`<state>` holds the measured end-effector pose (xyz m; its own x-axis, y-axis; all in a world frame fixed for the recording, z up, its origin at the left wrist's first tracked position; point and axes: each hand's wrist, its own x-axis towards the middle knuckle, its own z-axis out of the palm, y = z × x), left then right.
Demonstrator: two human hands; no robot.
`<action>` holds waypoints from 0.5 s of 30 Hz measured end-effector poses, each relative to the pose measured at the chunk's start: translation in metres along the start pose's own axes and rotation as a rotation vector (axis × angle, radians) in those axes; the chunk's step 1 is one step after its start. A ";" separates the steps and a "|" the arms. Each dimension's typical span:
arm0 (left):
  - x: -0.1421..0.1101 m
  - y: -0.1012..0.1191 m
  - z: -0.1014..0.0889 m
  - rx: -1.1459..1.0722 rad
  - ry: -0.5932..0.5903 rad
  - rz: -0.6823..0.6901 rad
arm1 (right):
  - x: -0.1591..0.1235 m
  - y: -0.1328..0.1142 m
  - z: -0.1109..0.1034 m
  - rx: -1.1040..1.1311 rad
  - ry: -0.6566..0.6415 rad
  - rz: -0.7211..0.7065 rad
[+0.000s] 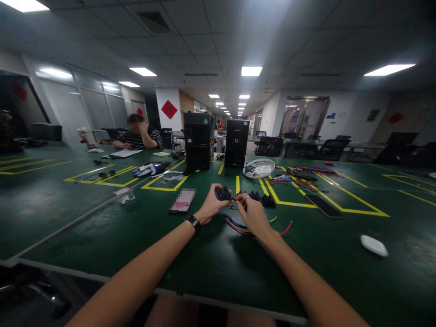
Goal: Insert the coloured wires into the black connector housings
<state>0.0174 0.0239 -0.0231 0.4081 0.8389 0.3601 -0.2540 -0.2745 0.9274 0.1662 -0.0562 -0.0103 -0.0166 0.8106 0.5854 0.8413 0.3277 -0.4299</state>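
Note:
In the middle of the view, my left hand (211, 203) is closed around a small black block-like part (223, 194), whose exact kind I cannot make out. Close on its right, my right hand (250, 210) pinches at the part's edge, where something thin and dark shows between the fingertips. Several coloured wires (236, 225), red, yellow and blue, lie on the table under my right hand, which partly hides them. Just behind that hand sit more black parts (267, 200) of a similar look.
Two black computer towers (198, 141) stand at the back, beside a white basket (259, 168). Wire bundles (299, 179) and a dark phone (323, 205) lie right, a white case (374, 245) nearer. Another phone (183, 200) and a clear box (125, 195) are left. A person (139, 134) sits across.

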 end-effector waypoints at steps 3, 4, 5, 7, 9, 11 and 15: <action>-0.010 -0.003 0.007 0.016 0.011 0.069 | -0.002 -0.001 0.004 0.040 0.038 -0.031; -0.011 -0.004 0.009 0.053 0.018 0.102 | -0.002 -0.001 0.005 0.056 0.052 -0.029; -0.011 -0.004 0.011 0.094 0.022 0.130 | -0.002 -0.001 0.006 0.075 0.066 -0.025; -0.012 -0.004 0.013 0.168 0.011 0.173 | -0.001 0.000 0.008 0.108 0.084 -0.022; -0.013 -0.004 0.016 0.217 -0.018 0.206 | -0.001 0.001 0.009 0.119 0.088 -0.024; -0.014 -0.004 0.017 0.250 -0.037 0.237 | -0.001 0.001 0.009 0.114 0.085 -0.018; -0.017 -0.006 0.020 0.289 -0.037 0.268 | -0.001 0.000 0.007 0.103 0.068 -0.002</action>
<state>0.0296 0.0023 -0.0328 0.3937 0.7034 0.5919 -0.1008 -0.6069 0.7883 0.1627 -0.0537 -0.0157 0.0221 0.7762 0.6301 0.7812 0.3799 -0.4954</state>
